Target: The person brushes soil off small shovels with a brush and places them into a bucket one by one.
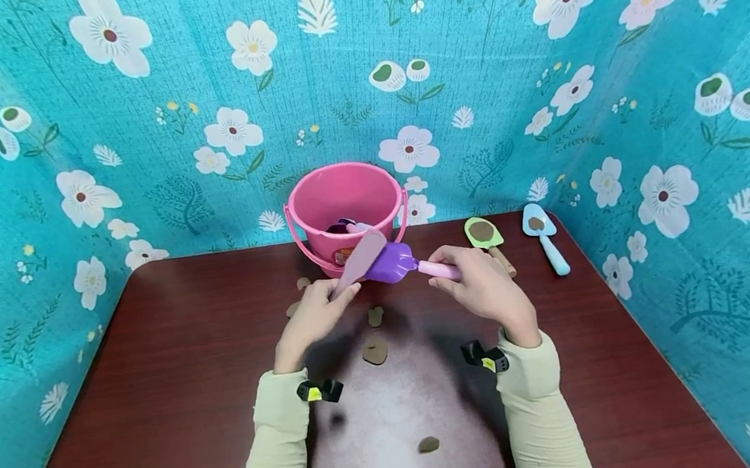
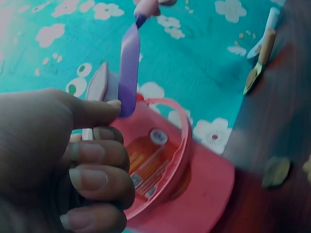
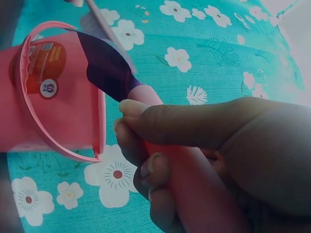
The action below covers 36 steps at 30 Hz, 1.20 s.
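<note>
My left hand [image 1: 311,317] grips the handle end of a flat, pale pink paddle-shaped tool [image 1: 368,248]. My right hand [image 1: 490,283] holds a toy shovel by its pink handle [image 3: 180,170]; its purple scoop [image 1: 388,264] points left toward the paddle. In the head view the paddle overlaps the scoop's left edge; whether they touch I cannot tell. Just behind them stands a pink bucket [image 1: 317,241] with its handle hanging down in front. Purple and pale pink things [image 1: 343,227] lie inside it, partly hidden.
At the back right lie a green toy shovel [image 1: 494,227] with a wooden handle and a light blue one [image 1: 552,252], each with a brown patch on its scoop. Several flat brown pieces, one of them a round piece [image 1: 375,353], lie on the dark red table [image 1: 177,377]. Flowered teal cloth [image 1: 306,96] surrounds it.
</note>
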{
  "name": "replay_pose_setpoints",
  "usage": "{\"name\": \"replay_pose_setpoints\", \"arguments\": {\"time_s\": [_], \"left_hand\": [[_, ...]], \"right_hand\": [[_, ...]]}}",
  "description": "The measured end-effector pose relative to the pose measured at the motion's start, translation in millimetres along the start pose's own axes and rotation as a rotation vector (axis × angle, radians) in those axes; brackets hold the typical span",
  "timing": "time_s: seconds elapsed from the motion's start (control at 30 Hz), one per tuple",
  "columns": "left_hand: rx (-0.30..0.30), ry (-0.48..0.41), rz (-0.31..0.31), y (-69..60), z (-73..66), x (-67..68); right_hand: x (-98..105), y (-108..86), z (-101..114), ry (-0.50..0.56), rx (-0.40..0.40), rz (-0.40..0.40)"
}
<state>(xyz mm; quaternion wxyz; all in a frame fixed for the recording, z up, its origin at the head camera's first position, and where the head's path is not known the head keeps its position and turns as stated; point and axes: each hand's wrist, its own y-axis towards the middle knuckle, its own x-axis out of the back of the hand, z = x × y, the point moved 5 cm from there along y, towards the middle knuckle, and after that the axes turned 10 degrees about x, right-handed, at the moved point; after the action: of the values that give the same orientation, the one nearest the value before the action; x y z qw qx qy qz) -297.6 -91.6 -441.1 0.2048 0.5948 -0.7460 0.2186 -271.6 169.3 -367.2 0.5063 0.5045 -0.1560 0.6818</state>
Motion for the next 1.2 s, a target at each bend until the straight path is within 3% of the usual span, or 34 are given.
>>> {"name": "replay_pose_setpoints", "arguments": {"time_s": [0.17, 0.4, 0.57, 0.73, 0.9, 1.03, 1.2], "left_hand": [[0.023, 0.023, -0.065, -0.5, 9.6, 11.9], [-0.001, -0.044, -0.042, -5.4, 4.1, 13.0], [-0.001, -0.102, 0.060, -9.7, -7.9, 0.1], [-0.056, -0.183, 0.190, -10.5, -17.9, -14.4], [-0.072, -0.208, 0.248, -7.4, -19.9, -20.6], [-0.056, -0.172, 0.238, -4.0, -15.1, -19.9], [-0.013, -0.093, 0.151, -0.2, -5.0, -11.9]], "right_hand": [[1, -1.3, 2, 0.010, -0.011, 0.009], [0, -2.0, 3, 0.034, -0.001, 0.001], [-4, -1.4, 3, 0.058, 0.011, 0.005], [-7, -0.7, 1, 0.058, 0.002, 0.007], [-7, 1.5, -1, 0.036, 0.008, 0.011], [-5, 2.0, -2, 0.017, 0.001, 0.015], [0, 0.7, -3, -0.019, -0.014, 0.004]]}}
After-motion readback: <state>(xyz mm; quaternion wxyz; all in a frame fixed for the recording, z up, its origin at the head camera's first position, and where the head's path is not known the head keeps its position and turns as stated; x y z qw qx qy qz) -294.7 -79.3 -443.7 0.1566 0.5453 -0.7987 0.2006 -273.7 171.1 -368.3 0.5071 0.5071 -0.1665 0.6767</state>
